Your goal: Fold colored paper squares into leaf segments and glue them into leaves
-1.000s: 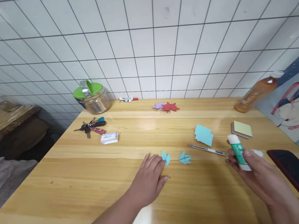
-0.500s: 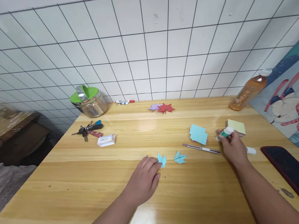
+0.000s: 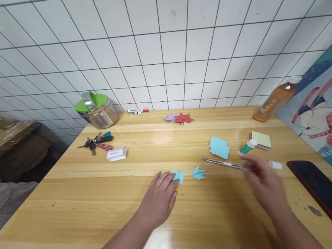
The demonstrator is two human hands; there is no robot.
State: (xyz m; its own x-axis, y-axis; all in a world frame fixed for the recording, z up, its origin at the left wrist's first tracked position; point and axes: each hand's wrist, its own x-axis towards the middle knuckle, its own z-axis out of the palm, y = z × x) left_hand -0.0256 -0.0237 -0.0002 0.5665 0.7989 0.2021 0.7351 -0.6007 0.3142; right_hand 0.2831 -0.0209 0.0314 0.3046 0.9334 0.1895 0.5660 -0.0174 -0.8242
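Observation:
My left hand (image 3: 161, 197) lies on the table with fingers stretched out. Its fingertips rest on the edge of a small folded light-blue paper piece (image 3: 178, 176). Just right of that lies a second folded blue paper piece (image 3: 199, 173). My right hand (image 3: 264, 181), smeared by motion, is in the air near the glue stick (image 3: 248, 147), which lies on its side apart from the fingers. A silver pen (image 3: 222, 163) points toward this hand, and a white cap (image 3: 275, 165) lies beyond it. A stack of blue notched paper (image 3: 219, 147) sits behind the pen.
Red (image 3: 183, 118) and purple paper leaves lie near the tiled wall. On the left are a green-lidded steel pot (image 3: 102, 113), keys (image 3: 95, 141) and a small white box (image 3: 116, 154). On the right are yellow notes (image 3: 260, 139), a tea bottle (image 3: 275, 100) and a phone (image 3: 327, 193).
My right hand has let go of the glue stick, leaving it on the table, and has moved back toward me. My left hand stays on the folded paper. The view has shifted slightly.

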